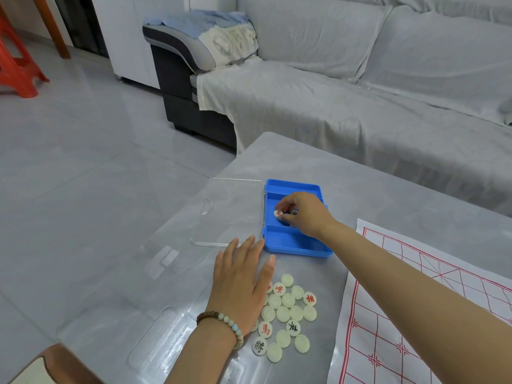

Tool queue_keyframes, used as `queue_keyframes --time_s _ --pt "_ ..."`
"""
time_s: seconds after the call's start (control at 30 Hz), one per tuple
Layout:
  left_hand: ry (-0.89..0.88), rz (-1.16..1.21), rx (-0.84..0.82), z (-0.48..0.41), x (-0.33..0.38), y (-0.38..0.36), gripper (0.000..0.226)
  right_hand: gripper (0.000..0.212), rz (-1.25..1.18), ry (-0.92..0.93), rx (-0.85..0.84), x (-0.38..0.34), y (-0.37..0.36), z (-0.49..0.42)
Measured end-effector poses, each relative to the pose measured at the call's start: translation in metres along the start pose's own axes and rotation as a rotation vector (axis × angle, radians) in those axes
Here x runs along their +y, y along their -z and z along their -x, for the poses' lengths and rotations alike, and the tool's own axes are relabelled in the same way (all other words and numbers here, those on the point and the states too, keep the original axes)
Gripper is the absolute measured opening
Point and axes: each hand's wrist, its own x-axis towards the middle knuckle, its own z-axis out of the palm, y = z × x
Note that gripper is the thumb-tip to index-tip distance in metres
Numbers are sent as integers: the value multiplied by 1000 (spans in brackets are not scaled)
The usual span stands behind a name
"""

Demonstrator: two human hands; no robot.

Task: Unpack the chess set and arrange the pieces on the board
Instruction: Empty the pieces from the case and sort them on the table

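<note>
Hands apart. Right hand (304,214) is in the middle compartment of the blue box (291,242), fingers curled on a red-marked piece (278,213). Left hand (241,281) lies flat, fingers straight, on the surface (388,195), touching the loose pile of pieces (288,314). Paper board (415,314) lies right of the pile.

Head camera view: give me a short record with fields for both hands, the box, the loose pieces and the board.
left hand: flat, fingers straight, at the cluster's edge
right hand: inside the box, pinching a red-marked piece
blue box: open, clear lid lying to its left
loose pieces: one cluster, mostly blank side up
board: paper sheet, no pieces seen on it
</note>
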Motion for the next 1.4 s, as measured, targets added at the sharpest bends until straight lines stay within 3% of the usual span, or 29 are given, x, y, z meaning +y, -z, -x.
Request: queue_keyframes --time_s 0.13,0.43,0.7,0.9,1.13,1.4 --pt "0 -10 -8 2 1 2 77 15 56 49 -5 -2 0 -2" --pt "23 -30 -62 3 7 7 54 15 -19 67 57 4 -3 5" --pt "42 -19 -63 1 11 6 54 7 -96 -16 99 1 -8 3" --pt "11 -59 -57 3 7 9 53 5 -305 33 191 -6 23 44" --pt "-12 -38 -60 13 6 10 58 10 -391 -63 -14 13 21 144" --pt "-16 -22 -32 16 7 7 61 16 -411 -118 -36 14 5 150"
